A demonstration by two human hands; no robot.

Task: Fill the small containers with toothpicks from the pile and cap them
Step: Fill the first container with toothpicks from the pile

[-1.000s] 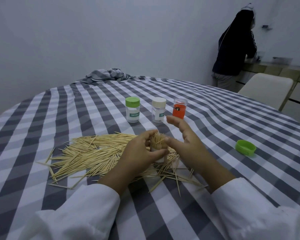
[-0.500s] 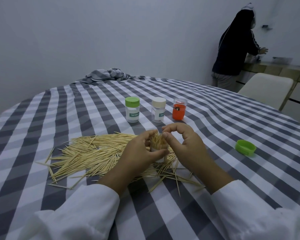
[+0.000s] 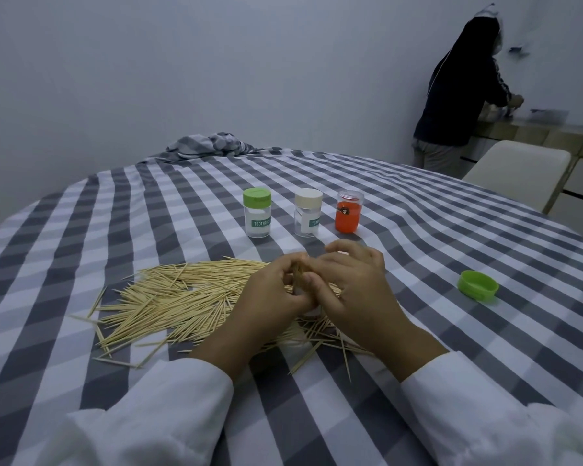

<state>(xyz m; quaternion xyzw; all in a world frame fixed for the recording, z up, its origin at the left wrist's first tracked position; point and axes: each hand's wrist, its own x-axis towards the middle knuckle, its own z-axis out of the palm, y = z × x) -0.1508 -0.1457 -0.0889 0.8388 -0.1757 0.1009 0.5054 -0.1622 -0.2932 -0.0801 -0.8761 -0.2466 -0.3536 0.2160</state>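
A wide pile of toothpicks [image 3: 179, 301] lies on the checked tablecloth. At its right end stands a small clear container [image 3: 312, 311], almost hidden between my hands, with a bundle of toothpicks [image 3: 298, 275] sticking up out of it. My left hand [image 3: 273, 297] grips the container and bundle from the left. My right hand [image 3: 354, 284] closes round the bundle from the right, fingers curled over its top. A loose green cap [image 3: 478, 284] lies to the right.
Behind my hands stand a green-capped container [image 3: 257, 212], a cream-capped container [image 3: 308, 211] and an orange-filled container [image 3: 349, 211]. A bunched cloth [image 3: 212, 144] lies at the far edge. A chair [image 3: 515, 169] and a person [image 3: 458, 95] are at the back right.
My right hand has come down from raised, straight fingers to curl over the toothpick bundle. The left hand keeps its hold in the same spot.
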